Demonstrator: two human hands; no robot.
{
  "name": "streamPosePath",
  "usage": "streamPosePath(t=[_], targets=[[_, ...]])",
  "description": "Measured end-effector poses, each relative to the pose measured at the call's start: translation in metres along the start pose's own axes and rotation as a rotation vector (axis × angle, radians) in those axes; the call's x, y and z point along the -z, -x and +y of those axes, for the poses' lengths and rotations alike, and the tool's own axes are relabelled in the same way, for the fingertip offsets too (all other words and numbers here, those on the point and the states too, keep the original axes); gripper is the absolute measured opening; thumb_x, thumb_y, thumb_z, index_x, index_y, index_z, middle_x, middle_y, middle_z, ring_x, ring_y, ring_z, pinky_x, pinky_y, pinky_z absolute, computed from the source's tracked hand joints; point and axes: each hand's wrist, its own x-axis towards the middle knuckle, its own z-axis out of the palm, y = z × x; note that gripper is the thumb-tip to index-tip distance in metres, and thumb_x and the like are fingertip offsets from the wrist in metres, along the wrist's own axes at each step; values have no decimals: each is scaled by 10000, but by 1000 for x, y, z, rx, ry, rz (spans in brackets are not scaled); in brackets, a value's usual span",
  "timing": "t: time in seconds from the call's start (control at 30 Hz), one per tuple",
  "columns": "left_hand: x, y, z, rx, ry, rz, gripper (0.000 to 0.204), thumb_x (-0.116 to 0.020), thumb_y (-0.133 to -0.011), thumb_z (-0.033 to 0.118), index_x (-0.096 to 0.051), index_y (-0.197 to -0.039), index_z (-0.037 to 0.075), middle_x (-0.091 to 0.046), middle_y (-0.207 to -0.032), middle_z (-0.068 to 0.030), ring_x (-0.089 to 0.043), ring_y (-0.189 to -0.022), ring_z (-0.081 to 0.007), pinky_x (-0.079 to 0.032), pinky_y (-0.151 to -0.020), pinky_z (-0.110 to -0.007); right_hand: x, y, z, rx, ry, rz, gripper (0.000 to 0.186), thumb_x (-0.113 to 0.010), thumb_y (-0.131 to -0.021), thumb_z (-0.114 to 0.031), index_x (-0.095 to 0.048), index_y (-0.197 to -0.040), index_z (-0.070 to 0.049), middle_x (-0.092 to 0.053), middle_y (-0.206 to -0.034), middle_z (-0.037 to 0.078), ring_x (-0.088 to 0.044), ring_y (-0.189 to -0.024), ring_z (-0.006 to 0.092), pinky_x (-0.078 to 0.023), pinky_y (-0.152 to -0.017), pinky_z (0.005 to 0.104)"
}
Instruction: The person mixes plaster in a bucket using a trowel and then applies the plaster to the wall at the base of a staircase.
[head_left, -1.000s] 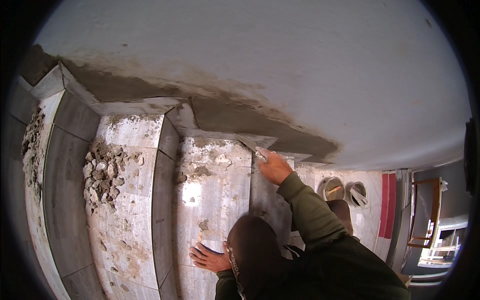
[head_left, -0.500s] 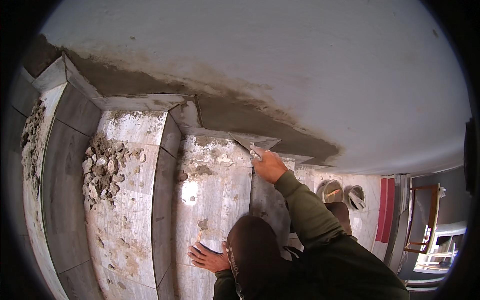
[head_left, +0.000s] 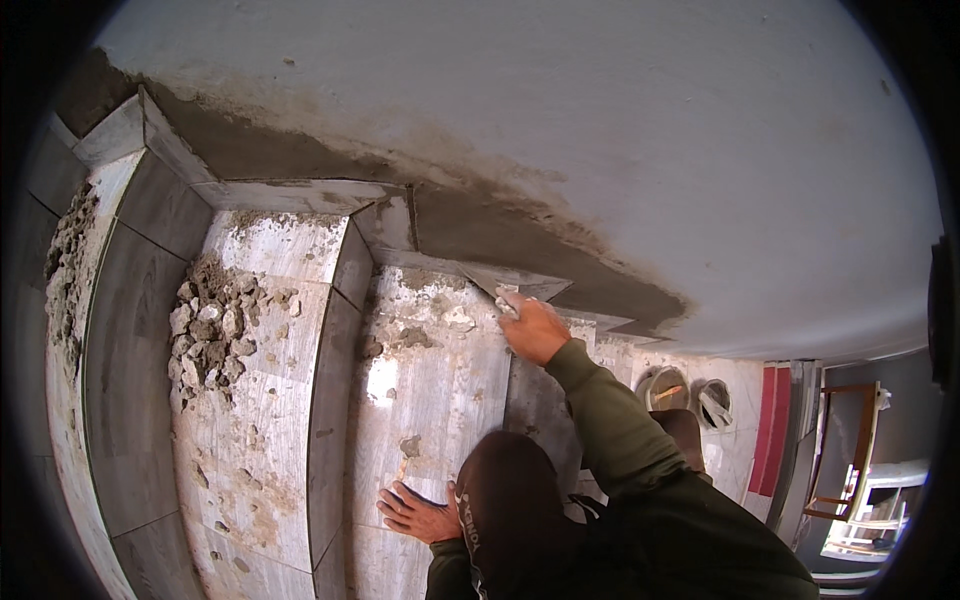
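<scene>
My right hand (head_left: 532, 330) grips a metal trowel (head_left: 480, 281), its blade against the tiled skirting (head_left: 525, 280) at the foot of the wall, just under a band of grey mortar (head_left: 510, 230). My left hand (head_left: 420, 515) lies with fingers spread on a tiled step (head_left: 425, 380), beside my dark-clad knee (head_left: 508, 480). Small lumps and smears of mortar dot that step below the trowel; a pale lump (head_left: 459, 318) sits near my right hand.
Rubble (head_left: 208, 345) covers part of the step to the left, with more debris (head_left: 68, 280) on the step beyond. Two buckets (head_left: 662, 390) (head_left: 714, 403) stand on the floor at right, near red strips (head_left: 768, 430) and a wooden frame (head_left: 838, 450). The grey wall (head_left: 650, 130) rises above.
My right hand and the trowel have shifted slightly leftward along the skirting. The view has tilted a little. My left hand stays in place on the step.
</scene>
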Motion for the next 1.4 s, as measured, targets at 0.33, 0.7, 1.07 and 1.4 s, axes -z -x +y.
streamPosePath(t=[0.33,0.7,1.07,1.4], targets=[[4,-1,1,2,22,-6,900,-434,-756,700,-276,-1369,60,-234,-1420,-200,-167,-1323,-398,-155,-1028,-567,-3,-7,-24,-41,-11,-39,516,-476,-808,-223,-429,-1284,-27,-487,-1226,253,-447,-1166,370,-342,-992,364],[4,-3,1,13,14,-8,916,-437,-744,709,-273,-1370,60,-238,-1418,-205,-170,-1322,-401,-146,-1031,-563,-13,-15,-30,-37,-46,-12,492,-493,-821,-232,-447,-1284,-74,-490,-1226,247,-450,-1171,360,-337,-996,368],[8,-5,4,22,66,-20,914,-447,-735,708,-289,-1360,60,-239,-1421,-197,-166,-1324,-402,-130,-1031,-568,-22,-33,-37,-20,-42,-52,501,-471,-809,-244,-459,-1269,-47,-505,-1216,225,-453,-1164,356,-342,-997,373],[10,-2,4,25,52,-66,912,-450,-737,697,-285,-1359,51,-233,-1421,-210,-163,-1322,-412,-133,-1029,-573,-63,-54,-69,-98,-14,-60,523,-470,-791,-244,-456,-1271,-38,-517,-1191,242,-473,-1140,366,-357,-985,375]])
